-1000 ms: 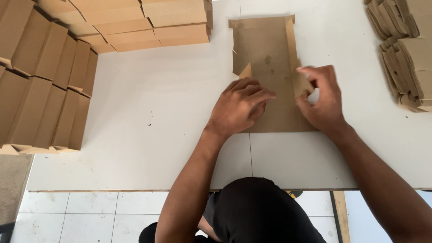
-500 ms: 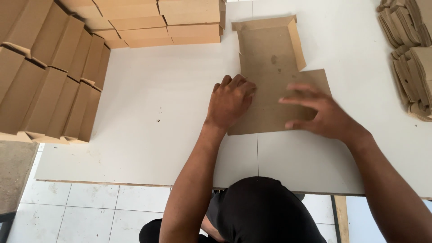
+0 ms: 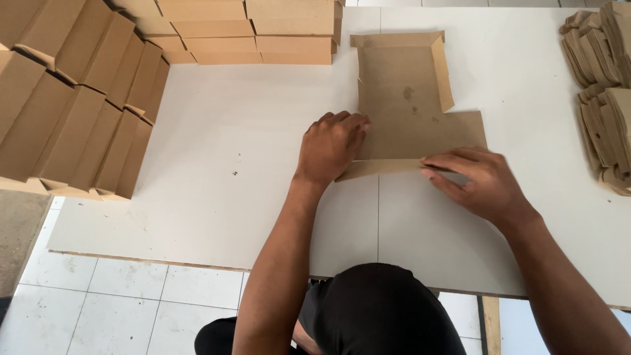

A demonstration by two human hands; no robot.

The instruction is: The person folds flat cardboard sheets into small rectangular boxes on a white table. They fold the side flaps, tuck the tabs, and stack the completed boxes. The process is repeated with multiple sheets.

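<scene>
A flat brown cardboard box blank [image 3: 409, 108] lies on the white table [image 3: 236, 164], its far flaps and side flaps standing up. My left hand [image 3: 330, 146] presses on the blank's near left corner with curled fingers. My right hand [image 3: 478, 182] rests flat at the near edge, fingertips on a narrow flap that is lifted a little off the table. Neither hand grips anything else.
Folded cardboard boxes stand in rows at the left [image 3: 72, 105] and along the far edge [image 3: 250, 29]. A pile of flat blanks [image 3: 605, 92] sits at the right. The table's front edge [image 3: 164, 261] borders a white tiled floor.
Both hands slid toward the near edge of the blank. The right hand moved from the blank's middle to the near flap, which now lifts off the table.
</scene>
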